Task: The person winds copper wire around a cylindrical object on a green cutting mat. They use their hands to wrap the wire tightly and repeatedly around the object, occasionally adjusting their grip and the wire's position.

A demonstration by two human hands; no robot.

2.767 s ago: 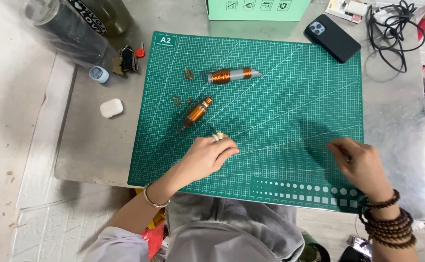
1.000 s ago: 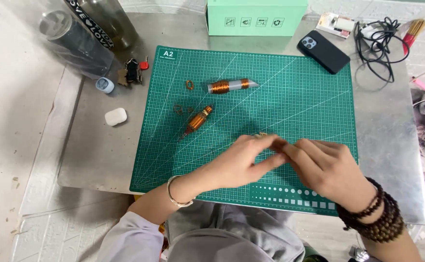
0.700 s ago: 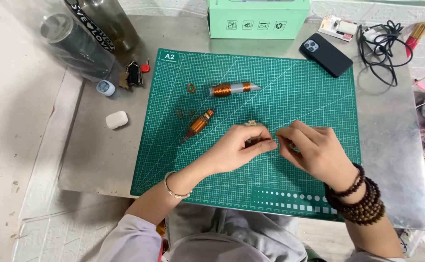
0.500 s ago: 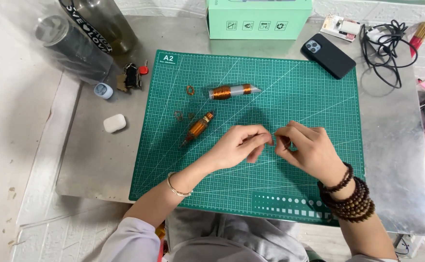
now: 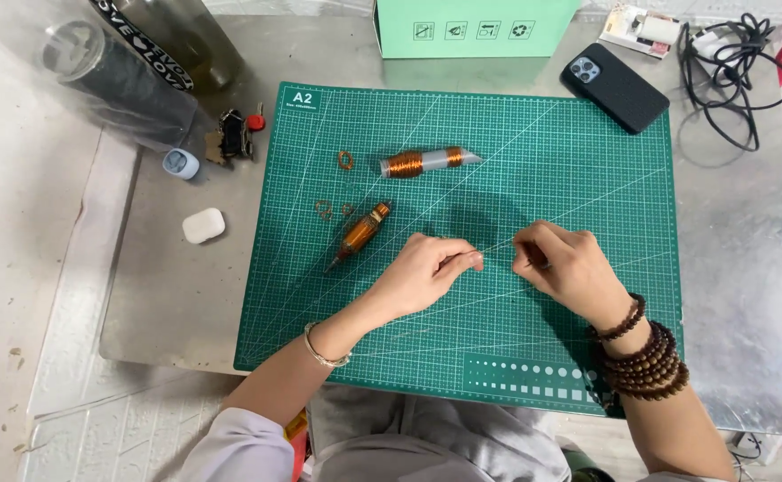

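Both hands have drawn slightly apart; left hand [image 5: 426, 272], right hand [image 5: 560, 268] pinch something tiny over green mat [image 5: 587, 161].

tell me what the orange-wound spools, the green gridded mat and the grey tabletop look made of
The two orange-wound spools look wrapped in fine copper wire: shiny metallic orange turns. The green gridded mat looks like matte rubbery plastic, with printed white lines and no glare. The grey tabletop looks like brushed sheet metal, with dull, smeared reflections. The left hand and right hand pinch something too thin to tell.
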